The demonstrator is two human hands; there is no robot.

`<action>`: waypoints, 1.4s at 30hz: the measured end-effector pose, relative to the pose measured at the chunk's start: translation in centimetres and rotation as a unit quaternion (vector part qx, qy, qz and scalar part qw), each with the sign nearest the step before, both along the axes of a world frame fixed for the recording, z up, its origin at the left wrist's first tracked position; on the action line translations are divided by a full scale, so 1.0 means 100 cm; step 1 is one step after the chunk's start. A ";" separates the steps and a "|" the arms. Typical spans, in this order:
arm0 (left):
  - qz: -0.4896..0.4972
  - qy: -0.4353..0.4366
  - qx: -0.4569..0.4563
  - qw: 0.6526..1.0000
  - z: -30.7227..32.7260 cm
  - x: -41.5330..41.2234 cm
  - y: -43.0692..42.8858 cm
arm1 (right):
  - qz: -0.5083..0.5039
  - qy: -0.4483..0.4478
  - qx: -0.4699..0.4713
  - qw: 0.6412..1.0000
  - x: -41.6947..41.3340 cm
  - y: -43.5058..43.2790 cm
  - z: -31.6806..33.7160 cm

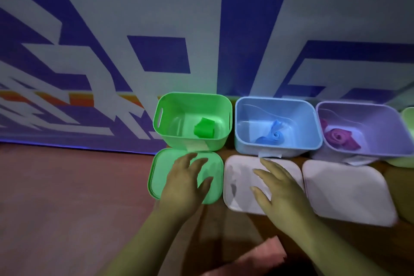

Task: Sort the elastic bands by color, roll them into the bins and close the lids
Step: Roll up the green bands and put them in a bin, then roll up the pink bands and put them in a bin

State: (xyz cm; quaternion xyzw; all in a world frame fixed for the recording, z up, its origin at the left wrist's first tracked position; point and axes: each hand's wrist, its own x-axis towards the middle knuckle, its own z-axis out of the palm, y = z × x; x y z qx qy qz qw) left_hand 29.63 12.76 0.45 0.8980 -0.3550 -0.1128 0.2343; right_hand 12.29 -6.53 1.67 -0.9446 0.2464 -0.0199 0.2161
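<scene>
Left hand (186,177) flat, fingers relaxed, on green square plastic lid (161,175); right hand (277,186) flat on white plastic lid (237,177). Neither grips. Bench far edge: green bin (174,141), blue bin (246,145), purple bin (358,105), all open, holding green roll (204,127), blue roll (272,134), magenta roll (338,138). Sorting apparently done; three lids left.

Three open bins stand in a row: one green plastic bin (220,139), one blue plastic bin (242,141) and one purple plastic bin (349,104). The edge of a fourth, pale green container (408,119) shows at the far right. There are three rolled elastic bands, one per bin: a green band (204,127), a blue band (274,133) and a magenta band (338,139). Three flat square lids are present: one green lid (163,163) and two white, the middle white lid (237,177) and the right white lid (345,190). Two bare hands are visible, the left hand (183,184) and the right hand (282,188).
</scene>
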 end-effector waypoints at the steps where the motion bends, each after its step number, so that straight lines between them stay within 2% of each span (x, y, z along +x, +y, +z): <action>1: -0.005 0.017 0.000 1.000 -0.006 -0.017 0.004 | -0.006 0.005 0.000 1.000 -0.015 0.001 -0.003; 7: -0.097 0.106 0.024 0.989 -0.043 -0.103 0.014 | -0.043 0.107 0.024 0.993 -0.094 0.008 -0.032; 9: -0.113 0.135 0.037 0.984 -0.055 -0.122 0.013 | -0.053 0.138 0.063 0.987 -0.110 0.011 -0.037; 17: -0.128 0.205 0.078 0.967 -0.084 -0.163 0.002 | -0.090 0.181 0.169 0.965 -0.142 0.022 -0.072; 22: -0.102 0.241 0.095 0.961 -0.091 -0.171 -0.004 | -0.172 0.168 0.224 0.944 -0.140 0.023 -0.087; 28: -0.074 0.273 0.081 0.956 -0.092 -0.176 -0.010 | -0.192 0.156 0.210 0.946 -0.133 0.023 -0.096; 32: -0.013 0.297 -0.003 0.955 -0.083 -0.176 -0.010 | -0.206 0.082 0.262 0.939 -0.135 0.024 -0.091; 37: -0.034 0.311 -0.107 0.944 -0.049 -0.171 -0.021 | -0.164 -0.015 0.336 0.927 -0.130 0.029 -0.053; 42: -0.048 0.325 -0.090 0.940 -0.039 -0.165 -0.016 | -0.170 -0.061 0.390 0.903 -0.122 0.040 -0.029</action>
